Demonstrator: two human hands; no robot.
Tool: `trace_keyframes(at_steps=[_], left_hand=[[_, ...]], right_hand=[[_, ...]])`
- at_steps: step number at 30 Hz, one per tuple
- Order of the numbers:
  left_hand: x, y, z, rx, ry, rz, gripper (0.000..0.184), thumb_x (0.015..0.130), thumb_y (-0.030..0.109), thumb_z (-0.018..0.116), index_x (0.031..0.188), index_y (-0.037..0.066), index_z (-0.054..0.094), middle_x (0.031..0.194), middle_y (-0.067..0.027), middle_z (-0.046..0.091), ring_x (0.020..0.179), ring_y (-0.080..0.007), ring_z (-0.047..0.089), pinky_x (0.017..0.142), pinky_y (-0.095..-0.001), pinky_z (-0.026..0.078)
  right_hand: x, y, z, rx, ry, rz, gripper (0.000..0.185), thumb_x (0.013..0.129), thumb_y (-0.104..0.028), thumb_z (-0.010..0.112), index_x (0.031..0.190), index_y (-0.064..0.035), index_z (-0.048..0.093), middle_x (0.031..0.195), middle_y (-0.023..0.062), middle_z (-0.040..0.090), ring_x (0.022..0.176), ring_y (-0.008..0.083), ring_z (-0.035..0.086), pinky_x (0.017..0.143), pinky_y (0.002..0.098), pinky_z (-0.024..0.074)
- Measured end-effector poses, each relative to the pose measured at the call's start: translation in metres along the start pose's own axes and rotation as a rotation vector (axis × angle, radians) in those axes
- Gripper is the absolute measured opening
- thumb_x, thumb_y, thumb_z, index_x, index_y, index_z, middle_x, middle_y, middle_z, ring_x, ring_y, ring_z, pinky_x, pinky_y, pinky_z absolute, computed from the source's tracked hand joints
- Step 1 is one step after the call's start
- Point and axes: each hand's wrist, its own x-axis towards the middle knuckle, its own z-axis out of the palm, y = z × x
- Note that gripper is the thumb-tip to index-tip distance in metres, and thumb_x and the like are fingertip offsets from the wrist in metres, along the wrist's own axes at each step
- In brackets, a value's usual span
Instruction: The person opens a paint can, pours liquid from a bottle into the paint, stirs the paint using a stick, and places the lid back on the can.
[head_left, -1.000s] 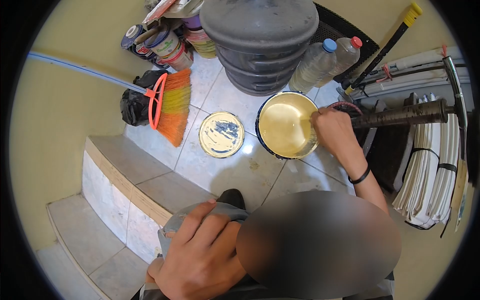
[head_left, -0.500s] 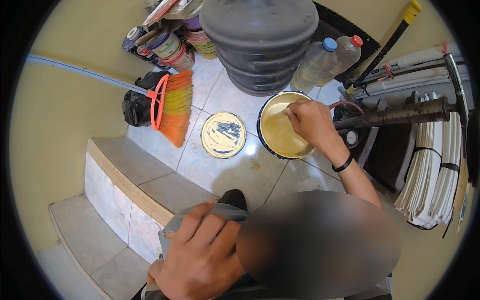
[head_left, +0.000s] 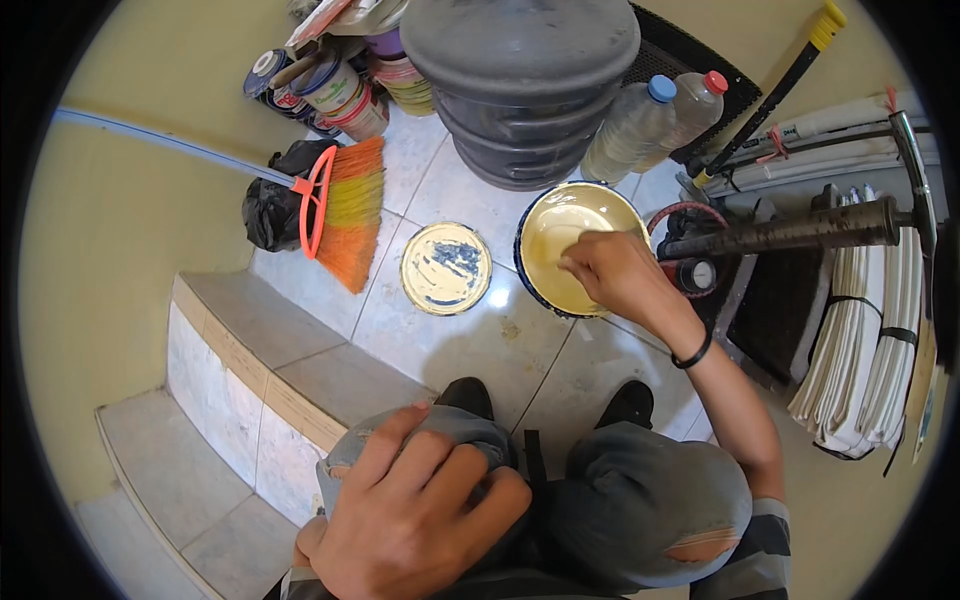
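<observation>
My right hand [head_left: 625, 280] is over the near right part of a round container [head_left: 545, 225] of pale yellow liquid. Its fingers are closed in a pinch; whatever they hold is hidden. My left hand [head_left: 420, 500] lies over my left knee, its fingers bent and slightly apart, with nothing seen in it. On the tiles left of the container rests a round lid [head_left: 445, 270] smeared with pale yellow and dark blue.
An orange and yellow broom [head_left: 350, 215] leans at the left near a black bag. Behind are stacked paint cans [head_left: 335, 90], a large grey barrel [head_left: 520, 90] and two bottles [head_left: 630, 130]. A pump [head_left: 800, 228] and bundled white sheets [head_left: 850, 350] stand right; steps [head_left: 220, 400] rise left.
My right hand has moved from the container's right rim over its opening, then down towards its near side. My left hand stays on the knee. Both knees now show where a blurred patch was.
</observation>
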Motion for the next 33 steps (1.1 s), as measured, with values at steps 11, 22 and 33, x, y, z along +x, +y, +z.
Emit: trace_keyframes(at_steps=[11,22,33], left_hand=[[0.002,0.001,0.001,0.003,0.015,0.024,0.011,0.068,0.013,0.073,0.079,0.017,0.070,0.075,0.0004,0.051,0.080,-0.0198,0.061,0.102,-0.0483,0.059],[0.024,-0.110,0.016,-0.351,0.298,-0.260,0.021,0.089,0.007,0.070,0.109,0.003,0.068,0.103,-0.0123,0.073,0.092,-0.0283,0.070,0.092,-0.0402,0.055],[0.067,-0.361,0.297,-0.550,-0.385,-1.053,0.070,0.102,0.051,0.064,0.141,-0.006,0.061,0.129,-0.0211,0.071,0.114,-0.0343,0.072,0.086,-0.0464,0.060]], right_hand=[[0.006,0.026,-0.043,-0.264,-0.004,0.040,0.013,0.092,-0.014,0.072,0.089,-0.0035,0.079,0.093,0.0205,0.075,0.089,0.0424,0.073,0.077,0.0521,0.0575],[-0.019,0.015,-0.038,-0.522,-0.085,0.125,0.016,0.095,-0.015,0.070,0.088,-0.0026,0.078,0.088,0.0194,0.072,0.083,0.0402,0.074,0.075,0.0522,0.0567],[0.015,0.020,0.002,-0.225,0.156,0.059,0.017,0.098,-0.017,0.072,0.090,-0.0018,0.072,0.089,0.0170,0.070,0.088,0.0414,0.070,0.075,0.0519,0.0546]])
